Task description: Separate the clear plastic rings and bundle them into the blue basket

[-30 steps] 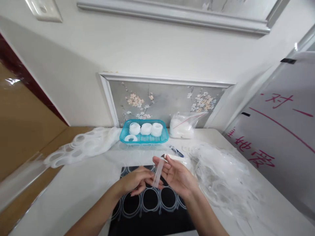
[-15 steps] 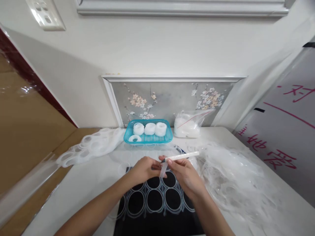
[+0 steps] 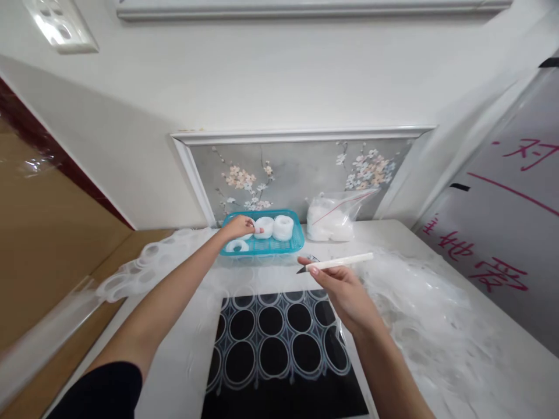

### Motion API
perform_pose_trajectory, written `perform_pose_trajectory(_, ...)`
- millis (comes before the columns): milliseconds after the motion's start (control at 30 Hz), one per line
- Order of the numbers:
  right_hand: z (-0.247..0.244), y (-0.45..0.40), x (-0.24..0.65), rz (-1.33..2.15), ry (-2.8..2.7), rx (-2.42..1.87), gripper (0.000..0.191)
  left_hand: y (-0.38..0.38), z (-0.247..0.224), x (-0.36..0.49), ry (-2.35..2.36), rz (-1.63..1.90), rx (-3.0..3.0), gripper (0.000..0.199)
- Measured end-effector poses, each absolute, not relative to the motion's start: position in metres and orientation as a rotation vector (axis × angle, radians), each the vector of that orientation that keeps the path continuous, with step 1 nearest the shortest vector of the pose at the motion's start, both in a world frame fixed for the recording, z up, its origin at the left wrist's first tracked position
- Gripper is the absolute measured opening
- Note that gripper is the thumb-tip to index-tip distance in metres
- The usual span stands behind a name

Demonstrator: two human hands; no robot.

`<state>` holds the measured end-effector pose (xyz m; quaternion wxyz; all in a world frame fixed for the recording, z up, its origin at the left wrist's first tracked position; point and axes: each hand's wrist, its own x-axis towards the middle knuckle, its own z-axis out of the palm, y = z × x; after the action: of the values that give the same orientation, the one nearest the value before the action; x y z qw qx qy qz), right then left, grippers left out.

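My left hand (image 3: pixel 242 226) reaches into the turquoise plastic basket (image 3: pixel 297 244), its fingers curled closed over the leftmost stack of white rings. What they pinch, if anything, is hidden. Beside the fingers stand two more stacks of thin white rings, the middle stack (image 3: pixel 264 227) and the right stack (image 3: pixel 283 227). A lower white ring (image 3: pixel 237 247) lies at the basket's front left. Above the far edge of the black sheet, my right hand (image 3: pixel 338 285) grips a slim white-handled tool (image 3: pixel 343 260) with a dark pointed tip facing left. Pale oval outlines cover much of the black sheet (image 3: pixel 279 398).
A zip bag (image 3: pixel 331 218) of white material stands right of the basket. Crumpled clear plastic film (image 3: pixel 419 302) heaps on the right of the white table. A perforated translucent strip (image 3: pixel 152 262) lies at the left, by a cardboard surface (image 3: pixel 52 192). A wall rises behind.
My left hand has left my right hand and moved up and left into the basket. My right hand shifted slightly right, still holding the white tool. The translucent piece between the hands no longer shows there.
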<state>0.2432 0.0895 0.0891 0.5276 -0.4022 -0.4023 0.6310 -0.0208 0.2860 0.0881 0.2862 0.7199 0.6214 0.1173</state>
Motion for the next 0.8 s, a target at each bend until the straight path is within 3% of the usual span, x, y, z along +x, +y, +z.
perform_pose_trajectory(400, 0.103, 0.090, 0.290, 1.368, -0.775, -0.959, 0.021, 0.377, 0.084, 0.018, 1.859, -0.188, 1.913, 0.026)
perform_pose_trajectory(800, 0.102, 0.091, 0.287, 1.368, -0.807, -0.997, 0.024, 0.390, 0.071, 0.030, 1.845, -0.047, 1.997, 0.034)
